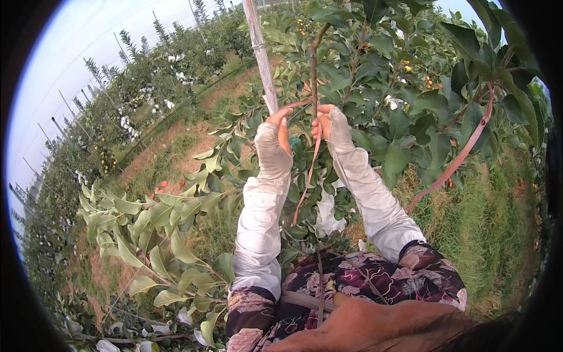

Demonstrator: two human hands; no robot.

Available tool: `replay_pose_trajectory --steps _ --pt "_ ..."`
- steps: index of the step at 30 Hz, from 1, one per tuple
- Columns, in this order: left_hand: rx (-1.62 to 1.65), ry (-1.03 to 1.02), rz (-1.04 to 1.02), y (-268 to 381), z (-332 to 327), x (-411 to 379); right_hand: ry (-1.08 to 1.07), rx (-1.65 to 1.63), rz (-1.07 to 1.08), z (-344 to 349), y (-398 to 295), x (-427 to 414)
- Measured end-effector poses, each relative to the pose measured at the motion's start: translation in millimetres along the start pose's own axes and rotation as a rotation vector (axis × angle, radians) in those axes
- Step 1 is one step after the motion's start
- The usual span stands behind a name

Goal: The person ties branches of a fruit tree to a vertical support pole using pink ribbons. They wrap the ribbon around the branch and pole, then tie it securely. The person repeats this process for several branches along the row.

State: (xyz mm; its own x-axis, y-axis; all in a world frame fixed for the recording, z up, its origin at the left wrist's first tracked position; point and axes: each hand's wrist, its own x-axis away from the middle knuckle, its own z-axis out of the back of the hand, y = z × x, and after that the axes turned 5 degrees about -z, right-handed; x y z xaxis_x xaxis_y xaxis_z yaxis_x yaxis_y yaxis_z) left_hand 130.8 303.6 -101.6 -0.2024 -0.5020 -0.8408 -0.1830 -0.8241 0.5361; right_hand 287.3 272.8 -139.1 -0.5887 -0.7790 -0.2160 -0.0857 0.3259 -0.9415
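Note:
In the head view, a pale pole (262,57), apparently bamboo, stands beside an upright tree branch (314,70). My left hand (280,125) is at the pole's lower visible part, with fingers bent; whether they grip the pole or the ribbon there cannot be told. A pink ribbon (295,104) runs from the pole to the branch. My right hand (324,121) closes on the ribbon right at the branch, and a loose ribbon tail (311,171) hangs below it. White sleeves cover both forearms and part of the hands.
Another pink ribbon (462,159) hangs from a leafy branch at right. A leafy bough (162,215) spreads across the lower left. White bags (327,213) hang among leaves below my hands. Rows of fruit trees with posts and wires stand beyond the grass at left.

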Motion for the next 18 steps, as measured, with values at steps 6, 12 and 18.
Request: replay_pose_trajectory --steps 6,12,18 --pt "-0.026 -0.097 -0.244 5 -23 -3 -0.200 0.213 0.188 3 -10 15" --pt "-0.162 -0.197 -0.419 13 -52 -9 -0.377 -0.271 0.243 11 36 10" --pt "-0.480 -0.482 -0.392 -4 -75 -30 -0.180 -0.316 0.319 -3 52 -1"
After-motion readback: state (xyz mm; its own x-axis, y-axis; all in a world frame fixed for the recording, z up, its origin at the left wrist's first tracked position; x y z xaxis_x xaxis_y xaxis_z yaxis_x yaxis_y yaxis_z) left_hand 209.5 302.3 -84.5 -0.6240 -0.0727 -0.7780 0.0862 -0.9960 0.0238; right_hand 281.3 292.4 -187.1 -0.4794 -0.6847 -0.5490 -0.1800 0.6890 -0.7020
